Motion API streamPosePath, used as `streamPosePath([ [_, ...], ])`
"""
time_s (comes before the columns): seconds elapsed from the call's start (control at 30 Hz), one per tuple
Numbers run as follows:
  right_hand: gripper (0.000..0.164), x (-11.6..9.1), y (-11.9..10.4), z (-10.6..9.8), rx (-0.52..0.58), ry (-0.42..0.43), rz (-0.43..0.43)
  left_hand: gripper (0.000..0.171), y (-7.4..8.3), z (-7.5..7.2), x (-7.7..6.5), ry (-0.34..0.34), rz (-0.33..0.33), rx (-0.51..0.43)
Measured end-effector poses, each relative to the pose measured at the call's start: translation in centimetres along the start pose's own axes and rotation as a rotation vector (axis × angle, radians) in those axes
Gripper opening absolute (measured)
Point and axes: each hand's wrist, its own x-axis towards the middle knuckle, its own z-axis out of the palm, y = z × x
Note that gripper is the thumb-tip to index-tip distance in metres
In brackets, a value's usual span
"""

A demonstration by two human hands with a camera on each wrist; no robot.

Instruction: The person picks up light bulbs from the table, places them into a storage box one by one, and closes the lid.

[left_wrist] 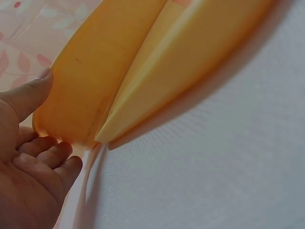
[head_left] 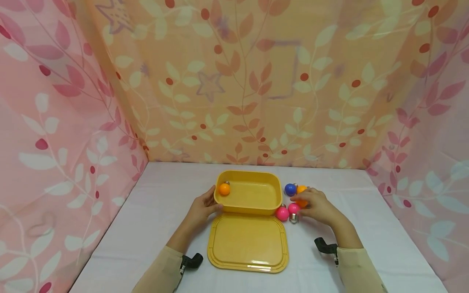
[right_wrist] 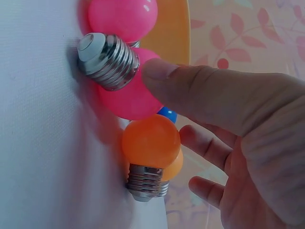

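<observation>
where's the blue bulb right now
In the head view, the blue bulb is on the white surface, just right of the yellow box, beside an orange bulb and near the right hand.

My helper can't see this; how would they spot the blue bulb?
On the white cloth stands an open yellow box. Just past its right end in the head view, pink bulbs and orange bulbs cluster. With them lies the blue bulb, alone in its colour.

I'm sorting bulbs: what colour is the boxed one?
The bulb is orange, clearest in the head view.
</observation>
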Motion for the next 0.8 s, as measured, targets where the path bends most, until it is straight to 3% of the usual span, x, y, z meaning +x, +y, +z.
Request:
streamPosePath([
  [0.4,0.040,0.3,0.4,0.5,-0.084,-0.008,-0.051,0.085,0.1,0.0,0.0,0.000,0.001,0.000],
  [0.8,0.043,-0.6,-0.1,-0.9,-0.002,0.075,-0.098,0.085,0.1,0.0,0.2,-0.001,-0.004,-0.014],
])
